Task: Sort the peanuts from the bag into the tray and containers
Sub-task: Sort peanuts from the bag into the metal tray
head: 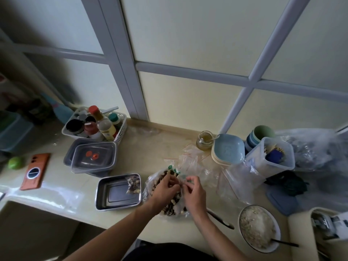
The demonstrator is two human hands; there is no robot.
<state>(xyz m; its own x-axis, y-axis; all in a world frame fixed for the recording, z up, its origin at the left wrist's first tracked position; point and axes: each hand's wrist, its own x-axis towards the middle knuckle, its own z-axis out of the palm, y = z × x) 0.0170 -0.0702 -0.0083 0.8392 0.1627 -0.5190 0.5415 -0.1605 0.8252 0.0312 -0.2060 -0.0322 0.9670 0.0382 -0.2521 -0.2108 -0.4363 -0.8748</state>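
Observation:
A clear plastic bag (pixel 169 208) full of mixed nuts and seeds lies open on the counter in front of me. My left hand (pixel 165 189) is over the bag, fingers curled on something small from it. My right hand (pixel 194 189) meets it, pinching a small clear packet between the fingertips. What the fingers hold is blurred. To the left stands a steel tray (pixel 105 196) with one small filled packet (pixel 133 184) in its far right corner. Stacked clear plastic containers (pixel 94 159) with lids sit behind the tray.
A pile of small zip bags (pixel 194 159) lies behind the big bag. A white basket of bottles (pixel 94 125), an orange phone (pixel 35 171), a jar (pixel 205 140), blue dishes (pixel 227 149), a tall clear tub (pixel 271 157), a bowl of rice (pixel 258 227) and a sink (pixel 37 223) surround the spot.

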